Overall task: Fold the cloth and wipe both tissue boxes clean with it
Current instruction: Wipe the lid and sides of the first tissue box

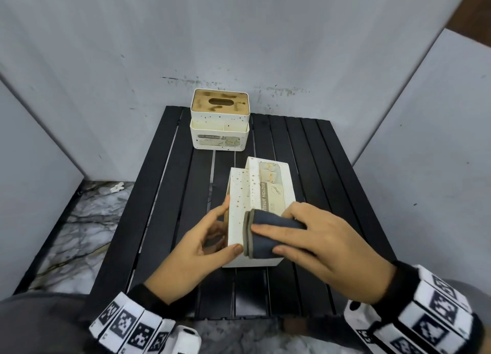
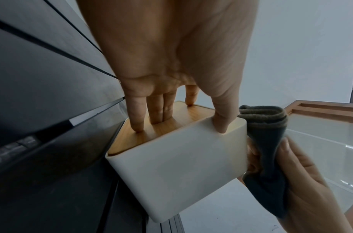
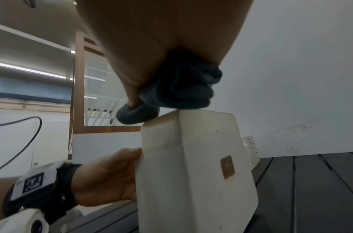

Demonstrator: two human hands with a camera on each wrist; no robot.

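A white speckled tissue box [image 1: 255,194] lies on its side mid-table, label "TISSUE HOLDER" facing up. My left hand [image 1: 230,225] grips its near left end, fingers [image 2: 137,124] on the wooden lid [image 2: 171,124] and thumb on the white face [image 2: 181,165]. My right hand [image 1: 279,233] holds a folded dark blue-grey cloth [image 1: 261,243] and presses it on the box's upper face at the near end. The cloth [image 3: 177,88] is bunched under the palm on the box's top edge [image 3: 191,173]. A second tissue box [image 1: 220,122] stands upright at the table's far edge, its wooden lid stained.
The black slatted table [image 1: 305,146] is hemmed in by white panels behind and at both sides. Marble floor [image 1: 79,234] shows at the left, with a small white scrap [image 1: 117,187] on it. The far box [image 3: 251,151] stands apart from the near one.
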